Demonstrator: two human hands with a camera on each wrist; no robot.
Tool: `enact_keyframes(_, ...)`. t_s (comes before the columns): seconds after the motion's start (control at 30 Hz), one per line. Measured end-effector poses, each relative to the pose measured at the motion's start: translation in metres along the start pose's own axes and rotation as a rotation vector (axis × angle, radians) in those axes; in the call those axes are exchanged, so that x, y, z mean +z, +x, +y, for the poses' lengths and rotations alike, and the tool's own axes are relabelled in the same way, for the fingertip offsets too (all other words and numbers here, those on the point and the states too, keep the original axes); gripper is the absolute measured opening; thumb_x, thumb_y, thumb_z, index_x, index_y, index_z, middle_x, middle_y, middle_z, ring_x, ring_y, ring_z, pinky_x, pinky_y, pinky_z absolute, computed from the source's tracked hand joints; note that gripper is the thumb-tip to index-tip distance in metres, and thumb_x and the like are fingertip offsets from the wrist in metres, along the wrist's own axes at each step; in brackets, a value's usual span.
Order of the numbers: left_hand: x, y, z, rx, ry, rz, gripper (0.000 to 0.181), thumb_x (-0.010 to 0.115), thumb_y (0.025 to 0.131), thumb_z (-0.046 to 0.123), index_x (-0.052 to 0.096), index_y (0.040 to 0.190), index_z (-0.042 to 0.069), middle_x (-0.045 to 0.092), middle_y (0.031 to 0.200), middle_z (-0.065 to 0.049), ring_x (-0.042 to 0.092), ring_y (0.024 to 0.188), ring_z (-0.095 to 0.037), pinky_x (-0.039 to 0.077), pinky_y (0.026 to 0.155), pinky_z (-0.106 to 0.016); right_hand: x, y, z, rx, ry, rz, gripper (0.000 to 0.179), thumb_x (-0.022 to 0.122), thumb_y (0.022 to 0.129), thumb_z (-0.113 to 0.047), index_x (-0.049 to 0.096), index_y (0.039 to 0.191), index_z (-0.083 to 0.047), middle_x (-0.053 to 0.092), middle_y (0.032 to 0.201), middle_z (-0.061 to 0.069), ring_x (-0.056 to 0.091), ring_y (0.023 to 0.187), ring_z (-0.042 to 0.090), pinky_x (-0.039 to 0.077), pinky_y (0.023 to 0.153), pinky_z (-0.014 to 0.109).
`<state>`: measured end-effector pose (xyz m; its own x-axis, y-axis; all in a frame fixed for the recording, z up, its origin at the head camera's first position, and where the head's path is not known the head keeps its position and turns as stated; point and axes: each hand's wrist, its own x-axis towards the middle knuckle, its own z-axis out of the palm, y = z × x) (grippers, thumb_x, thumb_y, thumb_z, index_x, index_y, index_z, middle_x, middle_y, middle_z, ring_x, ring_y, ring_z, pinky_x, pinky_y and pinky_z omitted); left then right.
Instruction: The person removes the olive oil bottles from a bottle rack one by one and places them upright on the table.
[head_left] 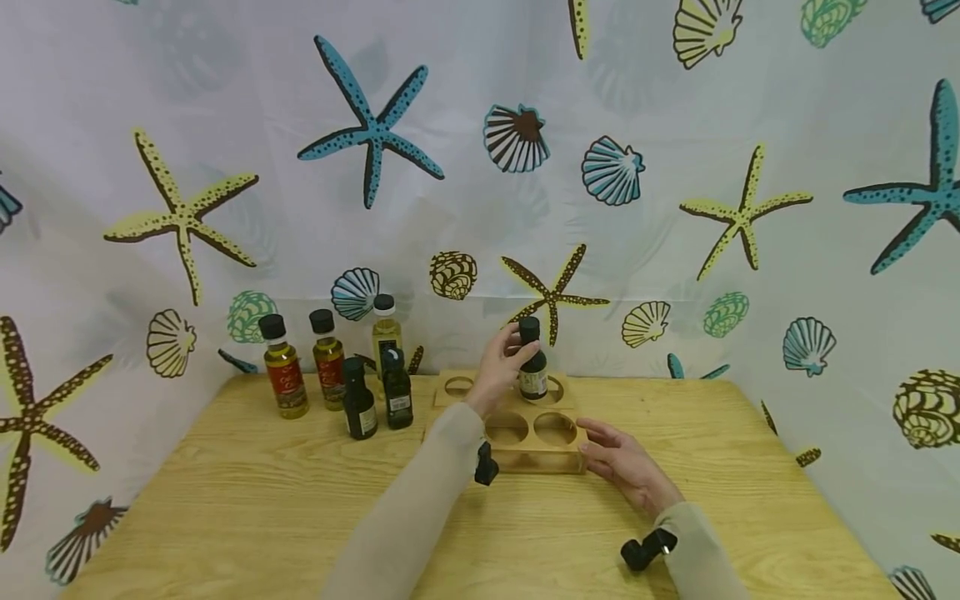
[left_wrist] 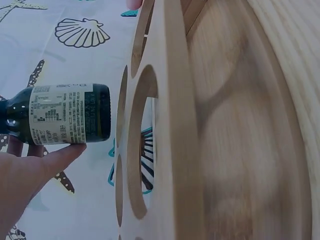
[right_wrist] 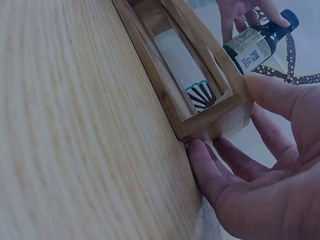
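Note:
My left hand [head_left: 498,367] grips a small dark bottle with a black cap [head_left: 533,371] around its neck and shoulder. In the left wrist view the bottle's pale label [left_wrist: 59,114] is plain, and its base is apart from the holes. It hangs upright over the back right part of a stepped wooden bottle rack [head_left: 502,458] with round holes. At the rack's right end is my right hand [head_left: 626,467]. Its extended fingers touch that end, with fingertips [right_wrist: 199,150] low at the corner and another finger along the upper edge.
Left of the rack stand two red-labelled oil bottles [head_left: 286,375], a clear bottle of yellow oil [head_left: 386,337] and two small dark bottles [head_left: 361,408]. A patterned curtain [head_left: 465,208] hangs behind and beside the wooden table [head_left: 262,517].

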<state>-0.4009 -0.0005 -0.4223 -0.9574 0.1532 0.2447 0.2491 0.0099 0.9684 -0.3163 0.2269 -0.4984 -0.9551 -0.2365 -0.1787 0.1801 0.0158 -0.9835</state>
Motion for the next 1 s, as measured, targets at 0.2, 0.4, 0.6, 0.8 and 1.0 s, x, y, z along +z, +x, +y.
enact_keyframes(0.2,-0.006,-0.006,0.006,0.013,0.010,-0.042,0.050,0.062,0.097,0.035,0.047,0.143,0.024,0.055,0.129,-0.011,0.057,0.117,-0.027,0.044,0.103,-0.051,-0.002,0.000,-0.001,0.003,-0.008,-0.001,0.057,0.062,0.097,-0.014,0.041,0.150,-0.012,0.022,0.160,0.019,0.046,0.134,0.026,0.042,0.109,0.044)
enact_keyframes(0.4,-0.011,-0.014,0.013,0.033,0.013,-0.053,0.049,0.062,0.098,0.032,0.046,0.143,0.024,0.055,0.129,-0.011,0.057,0.116,-0.028,0.045,0.102,-0.051,-0.002,-0.001,-0.003,-0.003,-0.005,-0.013,0.058,0.062,0.097,-0.015,0.039,0.151,-0.012,0.019,0.161,0.020,0.036,0.142,0.032,0.042,0.109,0.043)
enact_keyframes(0.6,-0.018,-0.022,0.018,0.068,0.056,-0.043,0.039,0.062,0.098,0.033,0.053,0.134,0.026,0.057,0.126,-0.009,0.058,0.116,-0.028,0.045,0.101,-0.052,-0.004,-0.002,-0.004,-0.005,-0.015,-0.020,0.058,0.061,0.098,-0.014,0.038,0.151,-0.011,0.021,0.160,0.020,0.048,0.131,0.022,0.046,0.105,0.038)
enact_keyframes(0.8,-0.021,-0.032,0.019,0.066,0.009,-0.032,0.040,0.060,0.098,0.032,0.051,0.136,0.024,0.057,0.126,-0.011,0.057,0.118,-0.029,0.043,0.104,-0.052,-0.005,-0.003,-0.004,-0.014,-0.019,-0.023,0.058,0.060,0.098,-0.015,0.037,0.152,-0.010,0.021,0.160,0.021,0.044,0.134,0.025,0.043,0.108,0.041)
enact_keyframes(1.0,-0.029,-0.042,0.017,0.038,-0.008,-0.027,0.044,0.061,0.098,0.028,0.049,0.140,0.021,0.058,0.127,-0.015,0.057,0.119,-0.031,0.042,0.106,-0.051,0.000,-0.002,-0.001,-0.008,-0.008,-0.021,0.057,0.060,0.098,-0.015,0.039,0.151,-0.012,0.022,0.160,0.019,0.039,0.139,0.029,0.044,0.107,0.040)
